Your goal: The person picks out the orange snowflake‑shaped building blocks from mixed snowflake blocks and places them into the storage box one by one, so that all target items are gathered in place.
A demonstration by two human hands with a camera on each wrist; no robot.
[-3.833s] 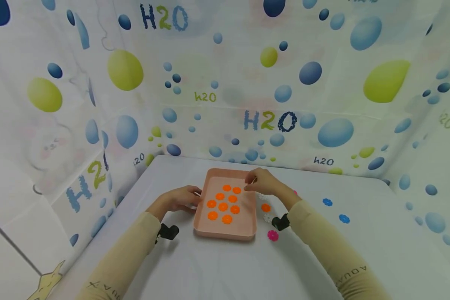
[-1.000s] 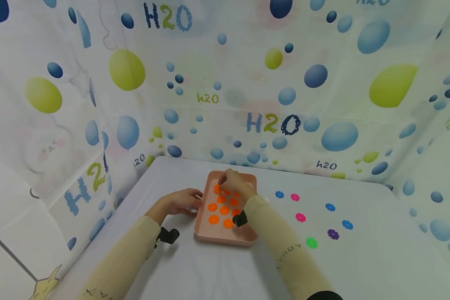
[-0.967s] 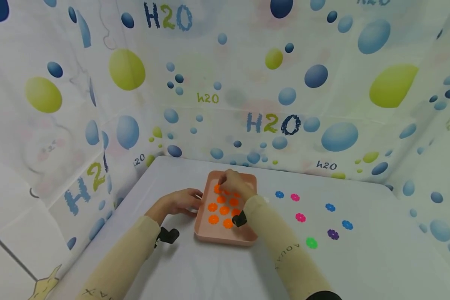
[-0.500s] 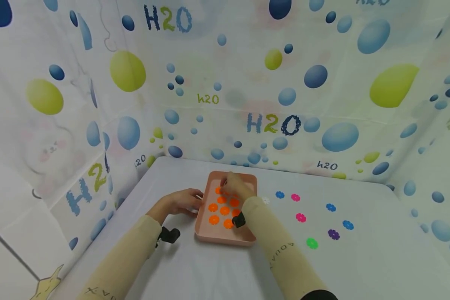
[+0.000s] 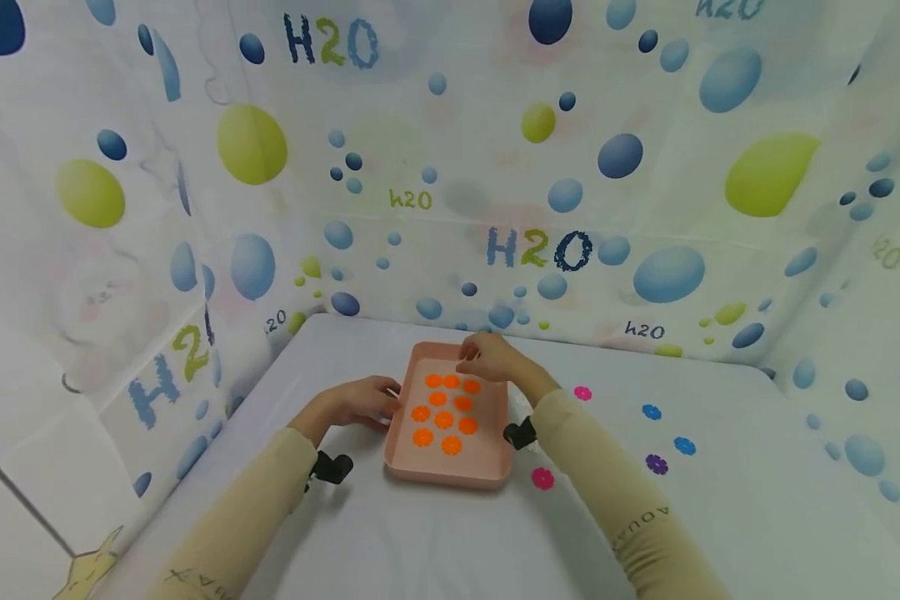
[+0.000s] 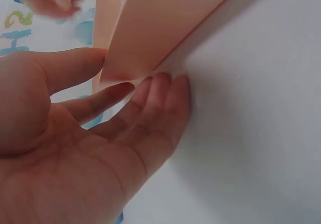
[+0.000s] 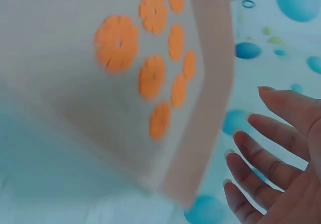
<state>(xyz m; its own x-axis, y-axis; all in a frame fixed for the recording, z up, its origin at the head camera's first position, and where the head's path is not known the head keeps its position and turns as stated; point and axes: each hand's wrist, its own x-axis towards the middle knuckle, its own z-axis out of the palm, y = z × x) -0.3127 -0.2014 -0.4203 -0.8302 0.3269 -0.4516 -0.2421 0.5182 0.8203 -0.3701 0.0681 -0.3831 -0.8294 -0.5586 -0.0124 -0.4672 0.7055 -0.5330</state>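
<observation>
A shallow pink tray (image 5: 450, 475) lies on the white table, holding several orange flower-shaped pieces (image 5: 443, 419) laid out in loose rows. My left hand (image 5: 362, 400) is at the tray's left side; in the left wrist view, its thumb (image 6: 85, 63) and fingertips (image 6: 131, 87) rest against the outer wall, loosely bent. Over the tray's far right corner hovers my right hand (image 5: 492, 357). The right wrist view shows that hand (image 7: 281, 158) holding nothing, its fingers spread and slightly bent beside the tray wall (image 7: 200, 133).
Right of the tray lie pink (image 5: 543, 478), blue (image 5: 652, 412) and purple (image 5: 656, 464) flower pieces. A white piece (image 5: 520, 399) sits close to the tray, partly behind my right forearm. A patterned curtain (image 5: 450, 167) rises behind the table.
My right hand has lifted off the far row of orange pieces and moved right, to the tray's far right corner. An orange piece now lies at that row's left end. My left hand stays put.
</observation>
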